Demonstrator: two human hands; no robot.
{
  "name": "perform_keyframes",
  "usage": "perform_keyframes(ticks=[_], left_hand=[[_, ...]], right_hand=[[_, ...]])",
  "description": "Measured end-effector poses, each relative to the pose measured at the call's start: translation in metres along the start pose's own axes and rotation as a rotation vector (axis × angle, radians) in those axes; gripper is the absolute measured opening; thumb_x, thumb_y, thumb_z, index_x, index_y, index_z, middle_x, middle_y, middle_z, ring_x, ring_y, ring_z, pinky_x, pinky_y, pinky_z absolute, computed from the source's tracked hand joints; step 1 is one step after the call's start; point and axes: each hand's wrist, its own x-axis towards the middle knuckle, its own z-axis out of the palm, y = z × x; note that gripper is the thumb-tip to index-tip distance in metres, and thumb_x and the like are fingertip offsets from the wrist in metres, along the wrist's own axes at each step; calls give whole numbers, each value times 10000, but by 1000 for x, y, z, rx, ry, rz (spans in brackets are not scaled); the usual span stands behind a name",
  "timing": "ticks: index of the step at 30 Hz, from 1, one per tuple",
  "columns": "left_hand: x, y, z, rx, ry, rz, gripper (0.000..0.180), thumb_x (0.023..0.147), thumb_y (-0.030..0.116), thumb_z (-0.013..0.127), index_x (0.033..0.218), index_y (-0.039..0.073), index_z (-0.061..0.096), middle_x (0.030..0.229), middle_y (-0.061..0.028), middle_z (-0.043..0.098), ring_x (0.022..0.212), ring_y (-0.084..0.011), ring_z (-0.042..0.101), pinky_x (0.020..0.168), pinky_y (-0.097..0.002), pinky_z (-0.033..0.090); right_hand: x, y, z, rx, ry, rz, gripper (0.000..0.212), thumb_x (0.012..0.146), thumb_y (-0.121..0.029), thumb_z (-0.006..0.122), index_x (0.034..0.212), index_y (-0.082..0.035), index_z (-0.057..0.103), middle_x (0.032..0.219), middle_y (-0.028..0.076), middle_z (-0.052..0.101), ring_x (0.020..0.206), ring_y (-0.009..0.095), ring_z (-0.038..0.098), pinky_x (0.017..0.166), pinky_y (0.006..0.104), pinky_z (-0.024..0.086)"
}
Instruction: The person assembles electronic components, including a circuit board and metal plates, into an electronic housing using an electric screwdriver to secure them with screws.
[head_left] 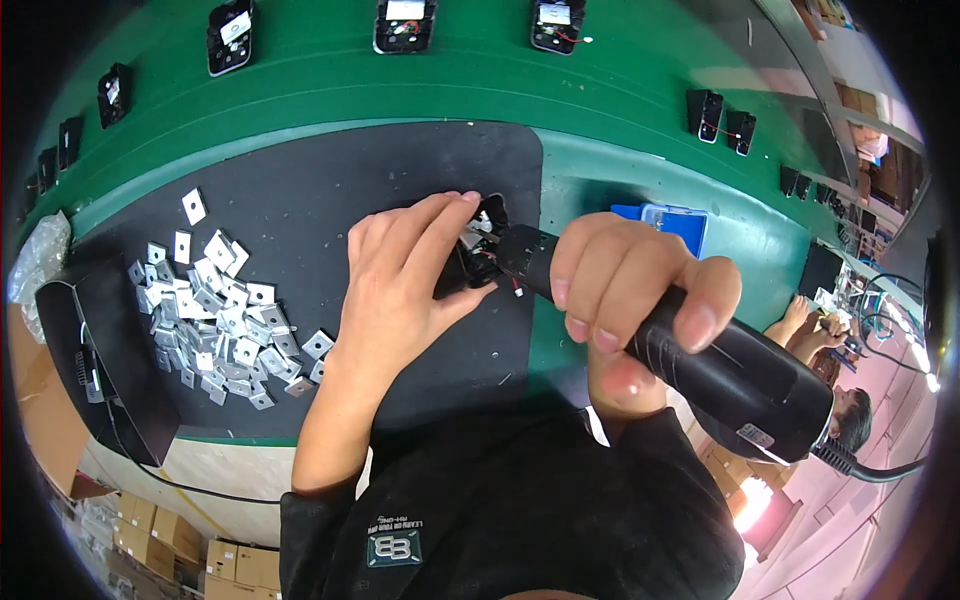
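My right hand point(635, 285) is wrapped round a black corded electric screwdriver point(740, 380), tilted so its front end meets a small black plastic housing point(492, 212). Around that housing curl the fingers and thumb of my left hand point(405, 265), keeping it on the black mat point(440, 370). Inside the housing some metal and wiring show, and a thin wire with a white plug sticks out at its lower side. The screwdriver's tip is hidden within the housing. To the left of my left hand lies a heap of small silver metal plates point(225, 315), each with a hole.
Along the green conveyor belt point(320, 60) sit several similar black housings point(404, 25). A blue tray point(685, 225) stands beyond my right hand. At the left are a black box point(105, 360) and a clear plastic bag point(42, 265). A power cord point(885, 472) trails right, where another person point(810, 330) works.
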Motion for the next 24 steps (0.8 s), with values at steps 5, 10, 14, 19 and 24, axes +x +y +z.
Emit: perform_keyframes(ticks=[5,10,14,19,24], left_hand=[[6,12,-6,104,-94,-33,755,562,118,840,1261,64,559,1220,-91,601,1108,-274,550,955,-412,355],[51,32,7,61,-44,92,801,601,9,774,1337,40,457,1283,-167,545,1171,-361,523,998,-436,403],[109,53,44,29,-73,279,734,660,47,752,1333,51,458,1304,-185,524,1208,-381,507,1032,-437,414],[182,46,106,41,-35,418,710,695,86,768,1324,46,441,1250,-197,532,1163,-397,522,973,-430,458],[231,24,122,121,-182,232,662,747,146,737,1303,-28,423,1221,-235,526,1162,-399,520,1000,-428,436]], right_hand=[[-7,-40,-21,198,-61,-177,473,776,-47,791,1151,-188,540,765,16,612,655,157,614,605,295,491],[-47,-85,-52,-30,152,-232,376,846,-154,758,1125,-215,514,755,-27,607,625,129,607,585,269,495],[-74,-98,-73,-273,389,-206,466,833,-220,768,1173,-193,450,728,-36,554,564,130,559,545,284,452],[-85,-77,-98,-305,518,-149,499,792,-98,758,1187,-134,455,732,7,535,630,164,536,651,341,452],[-80,-69,-110,-328,482,-91,481,776,-39,743,1146,-127,449,738,15,547,633,168,542,666,353,469]])
